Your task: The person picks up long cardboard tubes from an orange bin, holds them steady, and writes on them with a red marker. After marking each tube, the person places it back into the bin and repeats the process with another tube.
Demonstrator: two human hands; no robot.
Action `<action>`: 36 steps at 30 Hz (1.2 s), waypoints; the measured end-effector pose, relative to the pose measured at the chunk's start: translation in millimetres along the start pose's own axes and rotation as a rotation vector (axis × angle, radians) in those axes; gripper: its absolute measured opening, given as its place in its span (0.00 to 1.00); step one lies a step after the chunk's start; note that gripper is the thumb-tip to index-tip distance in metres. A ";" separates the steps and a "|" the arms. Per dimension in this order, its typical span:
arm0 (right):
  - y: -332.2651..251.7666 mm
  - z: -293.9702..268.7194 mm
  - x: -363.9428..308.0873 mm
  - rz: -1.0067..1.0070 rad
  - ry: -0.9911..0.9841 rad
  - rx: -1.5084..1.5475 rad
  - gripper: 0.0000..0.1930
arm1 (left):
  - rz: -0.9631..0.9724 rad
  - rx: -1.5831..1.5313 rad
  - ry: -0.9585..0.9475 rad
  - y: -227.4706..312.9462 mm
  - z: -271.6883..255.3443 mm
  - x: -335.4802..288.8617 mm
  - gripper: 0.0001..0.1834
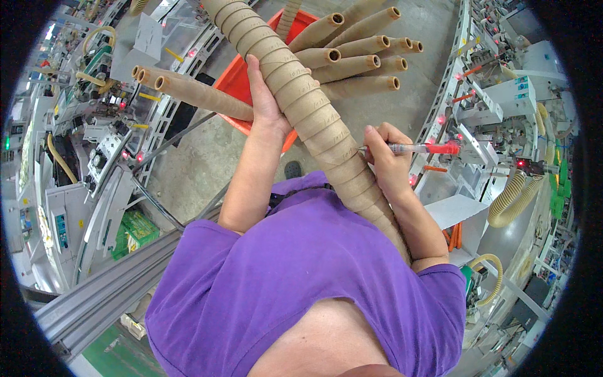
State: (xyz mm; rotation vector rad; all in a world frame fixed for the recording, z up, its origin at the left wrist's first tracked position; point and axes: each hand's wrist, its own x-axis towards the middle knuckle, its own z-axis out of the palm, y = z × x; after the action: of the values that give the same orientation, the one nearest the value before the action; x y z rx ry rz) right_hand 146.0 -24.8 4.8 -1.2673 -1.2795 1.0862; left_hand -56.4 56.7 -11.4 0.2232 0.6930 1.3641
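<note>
A long column of nested brown paper cones [312,113] slants across my body, its lower end tucked against my right arm. My left hand [266,99] grips it from the left side, thumb pointing up along the cones. Handwritten marks run in a line down the cones. In my right hand [391,160] is a pen [411,149] with a clear barrel and a red end. The pen's tip is at the surface of one of the lower cones, by a written mark.
Beyond the column stands an orange-red crate [235,89] with several more cone stacks [355,66] sticking out to the right and another stack [195,91] to the left. Machinery lines both sides, with ribbed hoses [514,198]. A metal rail [113,292] runs at lower left.
</note>
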 end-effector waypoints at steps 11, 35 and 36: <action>-5.4 -1.1 -11.1 -0.186 -0.209 -0.121 0.15 | -0.032 0.012 0.044 8.6 -6.1 10.2 0.45; 3.9 -2.2 -11.2 -0.050 -0.116 -0.043 0.19 | -0.027 -0.015 0.040 9.2 -8.7 9.3 0.43; 4.0 -3.3 -10.7 -0.064 -0.139 -0.045 0.19 | -0.025 -0.012 0.033 8.7 -8.8 8.6 0.43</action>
State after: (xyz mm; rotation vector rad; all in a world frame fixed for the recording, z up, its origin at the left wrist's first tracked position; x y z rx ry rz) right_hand 149.3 -35.4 0.6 -1.1926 -1.4457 1.1213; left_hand -68.2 64.7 -16.5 0.1824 0.7124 1.3504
